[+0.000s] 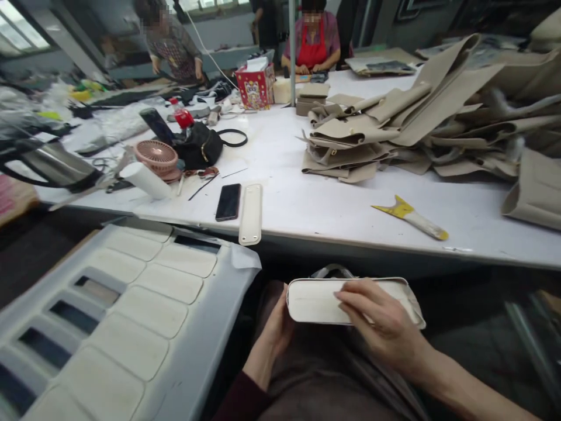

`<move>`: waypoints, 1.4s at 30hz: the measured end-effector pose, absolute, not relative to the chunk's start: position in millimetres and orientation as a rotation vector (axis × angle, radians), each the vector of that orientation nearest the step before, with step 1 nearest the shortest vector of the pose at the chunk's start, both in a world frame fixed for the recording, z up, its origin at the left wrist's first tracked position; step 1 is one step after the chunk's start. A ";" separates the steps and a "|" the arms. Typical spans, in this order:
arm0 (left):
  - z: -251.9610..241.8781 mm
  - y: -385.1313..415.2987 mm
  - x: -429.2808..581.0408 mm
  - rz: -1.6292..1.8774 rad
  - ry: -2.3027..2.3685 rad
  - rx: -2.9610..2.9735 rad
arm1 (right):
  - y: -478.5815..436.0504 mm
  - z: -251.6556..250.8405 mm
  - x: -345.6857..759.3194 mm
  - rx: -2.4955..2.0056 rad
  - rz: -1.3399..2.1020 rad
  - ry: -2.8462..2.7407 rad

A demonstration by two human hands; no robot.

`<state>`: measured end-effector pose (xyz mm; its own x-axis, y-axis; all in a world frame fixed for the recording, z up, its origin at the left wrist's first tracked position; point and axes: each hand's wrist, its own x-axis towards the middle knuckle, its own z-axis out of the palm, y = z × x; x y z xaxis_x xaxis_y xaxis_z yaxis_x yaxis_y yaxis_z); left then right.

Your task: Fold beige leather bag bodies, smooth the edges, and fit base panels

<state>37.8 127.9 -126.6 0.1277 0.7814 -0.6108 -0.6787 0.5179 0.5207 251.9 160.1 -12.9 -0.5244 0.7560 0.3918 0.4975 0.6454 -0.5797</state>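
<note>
A cream bag (313,301) rests over my lap, its long flat panel with rounded corners facing up. My left hand (277,327) grips its left end, with the fingers partly hidden behind the edge. Across the right part of the panel lies my right hand (379,316). Its thumb and fingers are pinched together at the panel's surface; whether anything thin is between them is hidden. Behind the bag's far edge a strap-like loop (333,270) shows. A cream strip with metal studs (251,213) lies on the table edge ahead, beside a phone (228,202).
Left of me, a grey board (193,345) carries rows of cream panels (131,345). On the white table (280,164) are a yellow-tipped tool (409,217), stacked taupe bag pieces (350,137), a pink fan (156,156) and a kettle (55,161). Two people work across the table; another stands behind.
</note>
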 end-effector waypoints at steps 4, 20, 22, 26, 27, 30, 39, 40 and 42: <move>-139.2 130.4 50.7 1.222 0.788 -0.023 | 171.7 -11.0 201.8 -0.870 0.643 -2.578; -174.4 122.6 52.9 1.375 0.545 -0.264 | 190.0 -11.8 184.0 -0.944 0.781 -2.872; -178.0 123.9 53.6 1.372 0.501 -0.247 | 190.6 -11.4 183.0 -0.902 0.762 -2.894; -177.8 124.1 52.7 1.346 0.454 -0.223 | 192.5 -11.6 182.2 -0.871 0.745 -2.921; -176.7 123.6 52.0 1.342 0.449 -0.220 | 193.3 -11.9 182.5 -0.873 0.742 -2.923; -173.7 122.0 49.8 1.317 0.435 -0.187 | 195.6 -12.7 182.9 -0.864 0.729 -2.920; -174.4 123.3 48.4 1.355 0.572 -0.060 | 183.4 -19.4 184.4 -0.783 0.520 -2.888; -173.5 123.6 48.2 1.359 0.579 -0.046 | 182.5 -20.9 185.3 -0.752 0.486 -2.884; -170.3 124.0 47.8 1.364 0.574 -0.026 | 182.2 -22.9 186.3 -0.701 0.444 -2.887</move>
<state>47.8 124.0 -170.3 0.0907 0.9117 -0.4006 -0.9240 0.2271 0.3076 186.3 182.2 -22.9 -0.8820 0.4670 0.0632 0.4264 0.8480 -0.3147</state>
